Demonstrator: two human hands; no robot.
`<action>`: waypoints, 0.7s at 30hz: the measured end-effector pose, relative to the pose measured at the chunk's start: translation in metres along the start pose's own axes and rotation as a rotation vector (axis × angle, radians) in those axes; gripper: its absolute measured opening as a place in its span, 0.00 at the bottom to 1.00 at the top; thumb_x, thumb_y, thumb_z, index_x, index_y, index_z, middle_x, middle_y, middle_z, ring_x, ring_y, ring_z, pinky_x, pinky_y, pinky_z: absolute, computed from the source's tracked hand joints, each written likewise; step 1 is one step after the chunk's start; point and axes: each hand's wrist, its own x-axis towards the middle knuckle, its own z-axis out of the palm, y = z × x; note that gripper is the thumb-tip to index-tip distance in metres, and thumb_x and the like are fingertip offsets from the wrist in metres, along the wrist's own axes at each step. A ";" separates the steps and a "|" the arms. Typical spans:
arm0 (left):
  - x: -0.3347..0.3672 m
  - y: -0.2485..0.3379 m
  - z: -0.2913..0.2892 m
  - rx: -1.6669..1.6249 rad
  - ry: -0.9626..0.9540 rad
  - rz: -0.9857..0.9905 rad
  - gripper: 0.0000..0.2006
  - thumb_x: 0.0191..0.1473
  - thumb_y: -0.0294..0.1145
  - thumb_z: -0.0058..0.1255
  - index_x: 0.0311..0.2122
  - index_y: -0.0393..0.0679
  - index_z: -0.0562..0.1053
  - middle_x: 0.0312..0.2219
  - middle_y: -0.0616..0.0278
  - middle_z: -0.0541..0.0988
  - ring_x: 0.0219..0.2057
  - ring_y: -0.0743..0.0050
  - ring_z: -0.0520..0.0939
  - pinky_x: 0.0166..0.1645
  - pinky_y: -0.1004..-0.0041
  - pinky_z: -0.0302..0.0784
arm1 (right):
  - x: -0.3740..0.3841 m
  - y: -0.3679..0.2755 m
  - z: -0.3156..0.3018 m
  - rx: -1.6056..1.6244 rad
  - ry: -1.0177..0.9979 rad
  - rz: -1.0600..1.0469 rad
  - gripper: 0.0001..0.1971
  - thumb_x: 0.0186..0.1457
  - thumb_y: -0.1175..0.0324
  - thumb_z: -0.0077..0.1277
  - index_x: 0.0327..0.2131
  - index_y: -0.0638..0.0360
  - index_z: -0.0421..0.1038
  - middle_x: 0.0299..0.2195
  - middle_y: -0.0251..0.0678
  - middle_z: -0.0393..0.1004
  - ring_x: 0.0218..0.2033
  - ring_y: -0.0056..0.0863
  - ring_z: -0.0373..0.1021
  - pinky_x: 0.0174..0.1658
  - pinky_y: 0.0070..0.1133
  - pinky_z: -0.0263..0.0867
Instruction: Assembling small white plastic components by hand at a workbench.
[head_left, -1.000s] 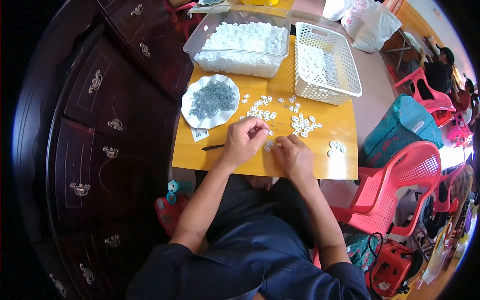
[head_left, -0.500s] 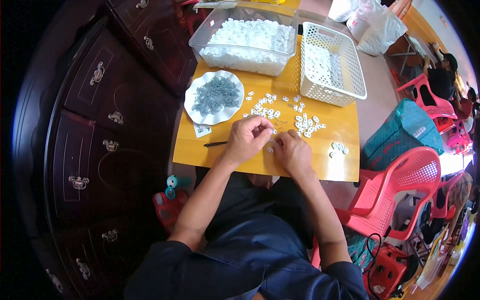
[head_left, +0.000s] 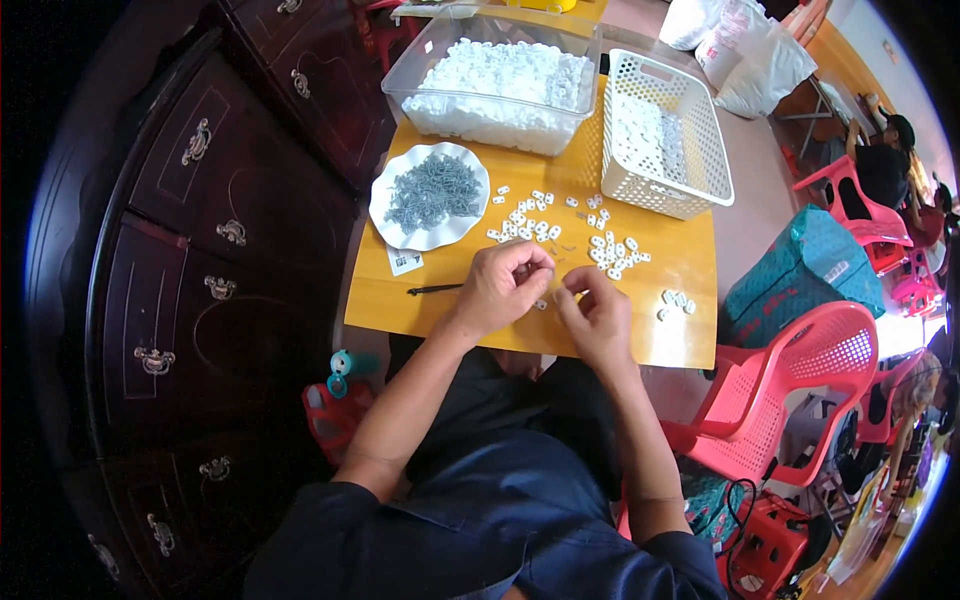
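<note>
Over the near part of the wooden table my left hand (head_left: 505,287) is closed in a pinch, thumb against fingertips. Whatever it grips is too small to make out. Just right of it my right hand (head_left: 600,318) has its thumb and forefinger drawn together. A tiny pale bit shows at those fingertips, its kind unclear. Beyond both hands lie several small white two-holed plastic pieces (head_left: 612,248), loosely spread. To the left stands a white scalloped plate (head_left: 388,222) heaped with small thin grey parts (head_left: 435,192). A black pen-like tool (head_left: 432,289) lies beside my left hand.
At the table's far side stand a clear bin (head_left: 480,107) full of white pieces and a white perforated basket (head_left: 652,190). Dark drawers (head_left: 270,200) rise on the left. A pink chair (head_left: 770,400) and a teal bag (head_left: 800,270) stand right. People sit farther off.
My right hand has turned and shifted slightly right, its thumb and forefinger now showing. My left hand has moved a little right and nearer to me.
</note>
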 end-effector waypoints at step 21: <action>-0.012 0.005 0.033 -0.015 -0.091 0.027 0.01 0.53 0.21 0.58 0.31 0.36 0.77 0.22 0.67 0.76 0.20 0.86 0.74 0.25 0.79 0.68 | -0.031 0.021 -0.008 1.008 0.045 0.444 0.07 0.62 0.72 0.55 0.43 0.58 0.72 0.31 0.29 0.78 0.27 0.15 0.72 0.32 0.12 0.65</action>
